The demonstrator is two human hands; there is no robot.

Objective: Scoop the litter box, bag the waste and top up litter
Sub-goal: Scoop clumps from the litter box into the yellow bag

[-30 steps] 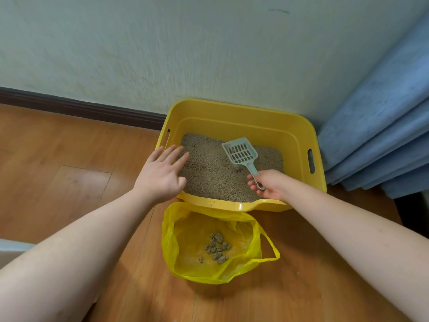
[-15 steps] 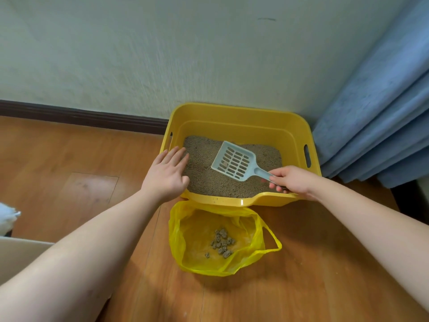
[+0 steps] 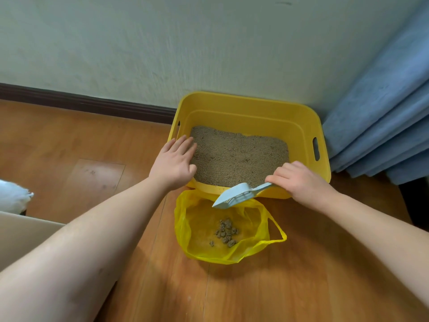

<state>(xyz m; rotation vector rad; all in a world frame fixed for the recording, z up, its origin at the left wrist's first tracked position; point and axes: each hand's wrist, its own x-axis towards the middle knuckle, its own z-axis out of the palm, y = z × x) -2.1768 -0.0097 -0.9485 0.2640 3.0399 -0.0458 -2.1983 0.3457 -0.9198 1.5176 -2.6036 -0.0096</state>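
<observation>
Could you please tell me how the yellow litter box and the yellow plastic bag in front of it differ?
The litter box is rigid, opaque plastic with cut-out handle slots; the bag is thin, see-through film with a loop handle. The litter box holds a wide bed of fine litter; the bag holds only a small cluster of clumps. The litter box stands against the wall; the bag lies nearer the person. Both are yellow, open-topped, and on the wooden floor.

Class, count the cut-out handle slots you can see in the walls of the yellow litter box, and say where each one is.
2. One handle slot is in the right wall of the litter box; the other is in the left wall, above the left hand. The near wall is partly hidden.
</observation>
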